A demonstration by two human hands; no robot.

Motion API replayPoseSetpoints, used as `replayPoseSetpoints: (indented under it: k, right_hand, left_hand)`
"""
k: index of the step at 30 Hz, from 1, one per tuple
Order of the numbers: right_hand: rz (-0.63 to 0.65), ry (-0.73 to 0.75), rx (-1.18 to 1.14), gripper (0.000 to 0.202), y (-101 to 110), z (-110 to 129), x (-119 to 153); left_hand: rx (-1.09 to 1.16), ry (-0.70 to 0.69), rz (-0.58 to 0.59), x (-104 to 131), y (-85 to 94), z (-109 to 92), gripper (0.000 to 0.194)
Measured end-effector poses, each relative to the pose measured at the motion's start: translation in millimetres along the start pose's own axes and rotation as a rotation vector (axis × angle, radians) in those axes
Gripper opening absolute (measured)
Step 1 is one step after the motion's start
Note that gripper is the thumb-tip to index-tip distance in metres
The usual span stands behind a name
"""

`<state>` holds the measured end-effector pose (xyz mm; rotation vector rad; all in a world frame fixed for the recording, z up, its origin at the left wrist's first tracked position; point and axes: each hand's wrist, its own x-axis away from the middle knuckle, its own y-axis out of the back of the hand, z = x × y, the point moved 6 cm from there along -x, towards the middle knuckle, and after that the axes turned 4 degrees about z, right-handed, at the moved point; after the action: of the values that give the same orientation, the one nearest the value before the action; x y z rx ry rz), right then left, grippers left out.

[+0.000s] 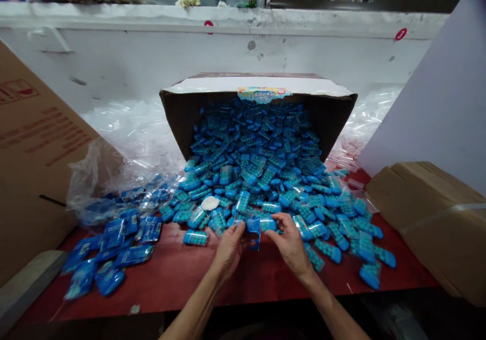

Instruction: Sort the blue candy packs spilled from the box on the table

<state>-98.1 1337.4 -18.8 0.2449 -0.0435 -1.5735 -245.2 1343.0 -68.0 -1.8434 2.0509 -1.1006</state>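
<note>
In front of me, over the near part of the pile, my left hand (230, 245) pinches a blue printed wrapper (252, 224), its lower flap hanging down. From the other side my right hand (289, 240) grips a small clear case with a blue end (268, 222) between thumb and fingers. The case meets the wrapper; how far it sits inside I cannot tell. Around both hands spreads a heap of similar blue-ended cases of teal pellets (254, 168), spilling from a tipped carton (341, 115). A white round piece (210, 203) lies on the heap.
Blue printed packets (114, 234) lie at left on the red tabletop (182, 284), beside a clear plastic bag (91, 178). A large carton (34, 142) stands at far left, another box (429, 223) at right. Clear plastic pieces (132, 127) lie behind.
</note>
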Motion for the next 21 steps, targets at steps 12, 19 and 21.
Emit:
replayPoseSetpoints:
  k: [12,19,21]
  right_hand:
    - [0.236,-0.263,-0.39,0.032,-22.1,-9.2,-9.1]
    - [0.306,-0.195,-0.506,0.042,-20.1,1.5,-11.3]
    - [0.357,-0.176,-0.423,0.039,-19.2,3.6,-9.1]
  left_hand:
    - [0.108,0.095,0.063,1.7,-19.3,1.0,0.023]
    - [0.188,0.183,0.164,2.6,-27.6,0.2,0.02]
    - [0.08,0.142,0.167,3.2,-26.2,-3.1,0.025]
